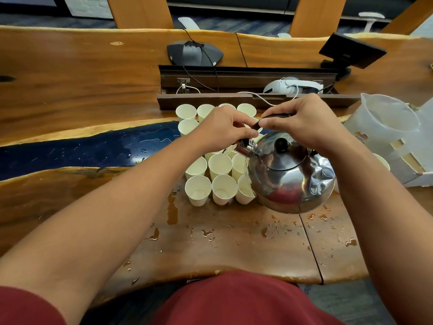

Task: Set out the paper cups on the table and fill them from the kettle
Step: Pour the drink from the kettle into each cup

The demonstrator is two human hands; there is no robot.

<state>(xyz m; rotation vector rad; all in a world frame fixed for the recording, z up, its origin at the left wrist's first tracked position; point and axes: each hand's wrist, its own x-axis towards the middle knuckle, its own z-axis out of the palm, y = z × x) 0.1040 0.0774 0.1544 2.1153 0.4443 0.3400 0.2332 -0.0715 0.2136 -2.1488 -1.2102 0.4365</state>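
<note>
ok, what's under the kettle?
The tilted kettle hangs over the paper cups; its body covers the rightmost ones. Wet table below. Cups beneath its base can't be seen.

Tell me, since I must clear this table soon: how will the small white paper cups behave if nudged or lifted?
The small white paper cups look thin-walled and light, so they probably tip or slide easily. The wooden table is wet with puddles, which likely makes it slippery. The near cup holds only a little water, so it has scant ballast and may crush under a firm squeeze.

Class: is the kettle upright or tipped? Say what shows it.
Tipped. The kettle leans toward the cups, spout low over them, lid knob angled toward the camera. Both hands hold its handle.
</note>
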